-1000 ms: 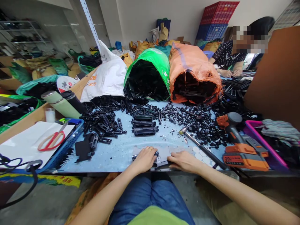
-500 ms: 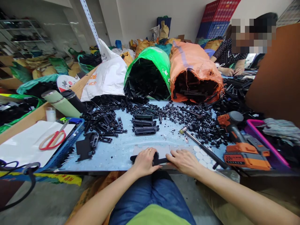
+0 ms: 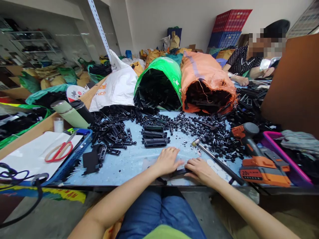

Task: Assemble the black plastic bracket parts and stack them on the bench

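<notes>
The left hand [image 3: 167, 161] lies low above the front of the pale blue desk [image 3: 136, 159], its fingers stretched forward and its thumb standing apart, so this grip is wide. The task's thing, a long black plastic part [image 3: 180, 172], lies at the front edge between the hands, partly hidden beneath the left hand; whether that palm presses on it, I cannot tell. The right hand [image 3: 199, 168] has a narrow grip, its fingers bent over the right end of the part and holding it. Beyond the hands, ribbed black oblong pieces [image 3: 156, 142] lie crosswise in a short row, one behind another. To their left spreads a loose heap of slim black links [image 3: 112, 132]; to their right is a scatter of small black pieces with silvery pins [image 3: 206, 129]. A hammer with a metal head and black handle [image 3: 214, 158] lies slanting near the right hand, and beside it rests an orange-and-grey cordless power tool [image 3: 264, 171]. Along the back are a white woven sack [image 3: 114, 89], a bright green sack [image 3: 164, 64] and an orange woven sack [image 3: 204, 68], the latter two with mouths facing the hands and black parts inside. At the left, red-handled scissors [image 3: 64, 146] lie on a white sheet [image 3: 25, 156] over a blue plastic basket [image 3: 74, 158].
</notes>
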Demonstrator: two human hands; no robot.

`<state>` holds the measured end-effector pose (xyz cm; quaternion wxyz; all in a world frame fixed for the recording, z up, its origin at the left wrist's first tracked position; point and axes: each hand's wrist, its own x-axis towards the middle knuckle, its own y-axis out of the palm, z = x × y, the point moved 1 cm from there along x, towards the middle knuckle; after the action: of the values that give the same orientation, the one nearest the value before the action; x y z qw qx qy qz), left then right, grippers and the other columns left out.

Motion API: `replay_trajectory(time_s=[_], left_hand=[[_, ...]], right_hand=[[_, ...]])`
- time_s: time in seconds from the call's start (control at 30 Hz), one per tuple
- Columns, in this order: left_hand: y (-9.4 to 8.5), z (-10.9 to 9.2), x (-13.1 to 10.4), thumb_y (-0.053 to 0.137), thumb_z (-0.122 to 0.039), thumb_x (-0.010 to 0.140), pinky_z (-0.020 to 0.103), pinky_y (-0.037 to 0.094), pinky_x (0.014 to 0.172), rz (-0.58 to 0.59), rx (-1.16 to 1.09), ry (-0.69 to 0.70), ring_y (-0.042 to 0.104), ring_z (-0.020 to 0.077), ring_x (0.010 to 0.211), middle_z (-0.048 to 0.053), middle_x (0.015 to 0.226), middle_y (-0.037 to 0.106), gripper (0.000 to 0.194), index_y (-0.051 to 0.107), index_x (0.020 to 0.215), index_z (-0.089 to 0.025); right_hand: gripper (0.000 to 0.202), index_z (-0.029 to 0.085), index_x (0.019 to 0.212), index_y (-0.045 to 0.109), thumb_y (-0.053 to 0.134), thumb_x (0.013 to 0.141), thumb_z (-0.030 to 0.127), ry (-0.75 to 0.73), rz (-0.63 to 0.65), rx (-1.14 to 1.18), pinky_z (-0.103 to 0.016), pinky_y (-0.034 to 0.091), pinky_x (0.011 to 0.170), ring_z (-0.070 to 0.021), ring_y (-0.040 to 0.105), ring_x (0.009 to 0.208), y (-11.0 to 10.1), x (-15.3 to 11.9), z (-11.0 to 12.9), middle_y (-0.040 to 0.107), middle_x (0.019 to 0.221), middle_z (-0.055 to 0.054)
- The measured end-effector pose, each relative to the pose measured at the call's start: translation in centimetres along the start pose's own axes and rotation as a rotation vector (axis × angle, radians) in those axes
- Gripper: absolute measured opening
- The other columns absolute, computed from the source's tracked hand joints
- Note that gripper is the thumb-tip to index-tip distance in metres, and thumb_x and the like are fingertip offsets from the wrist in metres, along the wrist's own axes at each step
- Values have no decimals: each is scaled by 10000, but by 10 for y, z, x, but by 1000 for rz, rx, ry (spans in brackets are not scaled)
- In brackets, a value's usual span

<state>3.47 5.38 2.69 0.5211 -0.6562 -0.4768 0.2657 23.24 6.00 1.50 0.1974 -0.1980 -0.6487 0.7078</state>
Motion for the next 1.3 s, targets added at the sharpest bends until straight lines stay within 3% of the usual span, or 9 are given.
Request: replay_trajectory(time_s=[0.13, 0.23, 0.43, 0.57, 0.7, 0.8, 1.03, 1.17, 1.3], left_hand=[[11, 3, 107, 408, -209, 883, 319, 410, 863, 12, 56, -99, 489, 198, 1035, 85, 1089, 537, 273, 481, 1145, -185], [27, 9, 162, 461, -132, 844, 321, 439, 816, 21, 77, -145, 507, 209, 1017, 112, 1090, 534, 227, 549, 1053, -147], [55, 23, 182, 523, -292, 861, 386, 479, 800, 22, 120, -248, 549, 189, 953, 74, 1080, 551, 257, 539, 1059, -128], [52, 20, 176, 467, -191, 879, 373, 471, 805, -6, 112, -248, 551, 197, 955, 99, 1040, 565, 190, 545, 1028, -103], [25, 16, 143, 371, -67, 858, 355, 448, 820, -65, 82, -202, 554, 212, 929, 137, 1017, 556, 231, 548, 1004, -96], [-6, 27, 79, 351, -91, 868, 326, 429, 857, -117, 55, -184, 535, 194, 961, 105, 1050, 530, 272, 516, 1078, -141], [-37, 55, -89, 341, -149, 880, 311, 454, 801, -90, -254, -206, 548, 171, 878, 59, 939, 553, 244, 545, 1007, -189], [-33, 49, -112, 327, -119, 865, 329, 455, 788, -70, -165, -265, 543, 180, 862, 73, 944, 547, 254, 527, 1012, -173], [-37, 38, -105, 317, -24, 813, 331, 450, 793, -6, 13, -265, 536, 182, 859, 79, 944, 531, 328, 530, 1017, -166]], right_hand=[[335, 208, 995, 566, 379, 906, 471, 68, -38, 106, -325, 339, 742, -198, 517, 861, 7, -13, -3, 572, 933, -65], [320, 221, 1019, 564, 401, 899, 469, 107, -61, 162, -335, 355, 766, -198, 518, 871, 7, -20, -1, 578, 947, -61], [268, 203, 1058, 564, 389, 921, 352, 335, -242, 107, -323, 391, 797, -207, 511, 946, -6, 0, -61, 584, 1019, -84], [213, 176, 1017, 578, 422, 897, 258, 564, -141, -65, -306, 395, 791, -216, 505, 971, -11, 52, -114, 593, 985, -104], [181, 123, 955, 593, 453, 842, 151, 632, -86, -67, -305, 400, 756, -226, 544, 912, -11, 90, -132, 606, 926, -141], [211, 125, 991, 592, 488, 810, 156, 634, -95, -19, -307, 417, 727, -212, 569, 842, -13, 87, -125, 590, 952, -129], [178, 187, 902, 640, 553, 802, 305, 275, -172, 685, -271, 467, 692, -154, 589, 767, -20, 38, -42, 602, 913, -53], [181, 183, 873, 612, 590, 777, 335, 281, -127, 762, -268, 466, 660, -158, 596, 731, -17, 31, -1, 647, 795, -32], [124, 177, 806, 599, 605, 761, 293, 305, -174, 687, -258, 452, 632, -153, 587, 695, -18, 36, 9, 640, 750, -27]])
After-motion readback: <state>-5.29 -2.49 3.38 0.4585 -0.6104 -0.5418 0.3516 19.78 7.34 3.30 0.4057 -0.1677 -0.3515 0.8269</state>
